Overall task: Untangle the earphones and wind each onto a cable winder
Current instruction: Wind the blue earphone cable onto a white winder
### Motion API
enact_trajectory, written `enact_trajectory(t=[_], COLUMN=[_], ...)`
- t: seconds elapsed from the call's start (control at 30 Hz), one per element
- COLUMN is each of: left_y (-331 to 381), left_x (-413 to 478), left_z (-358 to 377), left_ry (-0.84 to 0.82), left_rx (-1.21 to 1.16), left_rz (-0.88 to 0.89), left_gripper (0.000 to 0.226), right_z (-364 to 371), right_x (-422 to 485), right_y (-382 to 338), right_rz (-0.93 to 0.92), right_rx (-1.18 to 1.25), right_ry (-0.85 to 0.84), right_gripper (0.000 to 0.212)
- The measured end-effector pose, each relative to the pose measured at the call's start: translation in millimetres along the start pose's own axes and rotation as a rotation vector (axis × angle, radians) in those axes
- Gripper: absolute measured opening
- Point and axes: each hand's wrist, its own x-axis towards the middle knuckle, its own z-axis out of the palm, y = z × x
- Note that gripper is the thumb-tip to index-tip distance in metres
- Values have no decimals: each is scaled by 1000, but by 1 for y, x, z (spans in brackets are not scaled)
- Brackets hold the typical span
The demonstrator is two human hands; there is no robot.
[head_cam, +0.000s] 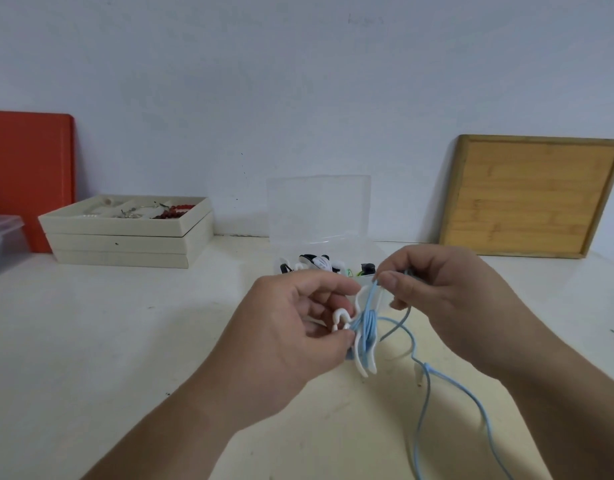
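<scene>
We hold the white cable winder (pixel 359 336) up in front of us, above the counter (pixel 125 341), with our left hand (pixel 291 337) pinching it at its hooked end between thumb and fingers. Several turns of the light-blue earphone cable (pixel 367 323) already lie around its middle. Our right hand (pixel 437 292) pinches the cable just above the winder's top, thumb and forefinger closed on the strand, and from there the loose length drops away, loops past the right wrist and trails down toward the lower right edge of view. The cable looks thin, soft and very light, so we judge it will kink or slip off the winder if it goes slack; it wants a light, steady tension and a hold close to the winder, not far down the free tail. The winder looks like thin flexible plastic, best held by its end so the middle stays free for turns. Behind our hands stands an open clear plastic box (pixel 319 209) with more wound earphones (pixel 319 263) inside; we cannot tell how many remain to do.
</scene>
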Motion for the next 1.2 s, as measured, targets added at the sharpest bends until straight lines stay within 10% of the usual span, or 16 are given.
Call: enact_trajectory(t=[0.23, 0.4, 0.83, 1.2], left_y=[4, 2, -4, -6], left_x=[1, 3, 3, 7], left_z=[-4, -4, -2, -8], left_ry=[88, 278, 477, 374], left_rx=[-170, -96, 261, 55], left_rz=[39, 68, 153, 67], left_gripper=[37, 37, 43, 39], right_z=[6, 19, 14, 11], right_x=[-1, -7, -11, -13], right_y=[-1, -3, -13, -16], right_rz=[69, 54, 46, -56], right_rx=[-269, -259, -137, -173], right_ry=[-282, -457, -505, -535], right_gripper=[47, 26, 23, 18])
